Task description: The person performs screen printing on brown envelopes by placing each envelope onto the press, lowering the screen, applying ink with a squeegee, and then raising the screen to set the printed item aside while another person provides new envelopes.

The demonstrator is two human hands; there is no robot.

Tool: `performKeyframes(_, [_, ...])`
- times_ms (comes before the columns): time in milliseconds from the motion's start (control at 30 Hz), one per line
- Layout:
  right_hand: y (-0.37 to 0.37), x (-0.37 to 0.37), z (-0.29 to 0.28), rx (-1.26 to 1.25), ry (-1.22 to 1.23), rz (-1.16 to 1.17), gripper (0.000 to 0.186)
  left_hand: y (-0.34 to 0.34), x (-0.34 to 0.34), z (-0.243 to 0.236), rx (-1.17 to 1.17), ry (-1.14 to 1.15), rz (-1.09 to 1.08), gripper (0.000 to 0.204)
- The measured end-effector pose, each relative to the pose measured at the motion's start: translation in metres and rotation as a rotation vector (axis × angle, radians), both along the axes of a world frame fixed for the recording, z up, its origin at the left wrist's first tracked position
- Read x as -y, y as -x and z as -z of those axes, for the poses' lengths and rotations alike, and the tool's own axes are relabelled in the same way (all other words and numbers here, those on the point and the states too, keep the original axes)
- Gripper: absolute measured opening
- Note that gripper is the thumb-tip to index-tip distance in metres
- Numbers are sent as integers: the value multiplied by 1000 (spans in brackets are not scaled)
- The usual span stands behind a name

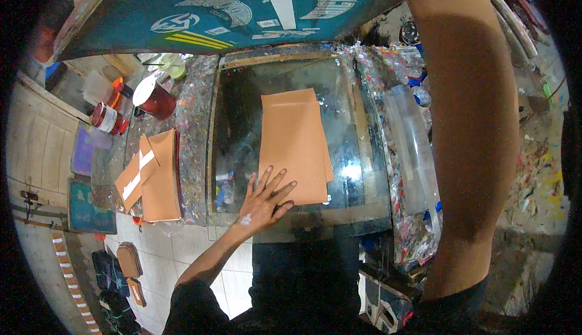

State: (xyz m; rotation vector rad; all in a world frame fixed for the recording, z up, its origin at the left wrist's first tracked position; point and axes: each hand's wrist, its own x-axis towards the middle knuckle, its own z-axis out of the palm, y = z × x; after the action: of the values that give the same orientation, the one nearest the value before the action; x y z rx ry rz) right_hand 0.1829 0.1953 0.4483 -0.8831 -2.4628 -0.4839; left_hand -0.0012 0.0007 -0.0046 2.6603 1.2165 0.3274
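Two tan leather-like sheets (293, 135) lie stacked on a glass-topped table (236, 111); the lower one peeks out along the right side. My left hand (264, 205) rests on the near left part of the top sheet, fingers spread and flat. Raised along the right side is my right arm (470, 129), reaching past the top edge, so its hand is out of sight. Above the glass tilts a large teal screen-printing frame (242, 32) with white lettering, emblems and yellow stripes.
On the left ledge stand a dark red pot (159, 100), a smaller red can (108, 119) and a stack of tan pieces (160, 183) with white strips. A clear plastic sheet (412, 153) lies on the paint-spattered right ledge. Brown pouches (129, 259) are on the tiled floor.
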Motion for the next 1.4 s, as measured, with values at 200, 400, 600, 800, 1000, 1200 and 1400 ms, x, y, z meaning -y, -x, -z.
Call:
performKeyframes(200, [-1, -4, 0, -87, 11, 205, 66, -4, -2, 0, -13, -59, 3, 54])
performKeyframes(400, [5, 42, 20, -196, 99, 251, 70, 3, 9, -3, -4, -25, -36, 54])
performKeyframes(600, [0, 88, 26, -189, 136, 374, 69, -1, 4, -6, 14, -45, 23, 58])
performKeyframes(800, [19, 139, 91, -173, 168, 442, 63, 6, 35, -98, 765, -24, -104, 77])
performKeyframes(1000, [1, 216, 266, -56, 199, 331, 48, -2, 110, -129, 1718, 732, -601, 70])
performKeyframes(1200, [-10, 208, 344, 233, 883, 279, 36, 23, 121, -22, 1681, 1010, -724, 59])
performKeyframes(1400, [-30, 127, 412, 118, 252, 184, 17, 17, 130, -18, 1696, 1053, -820, 51])
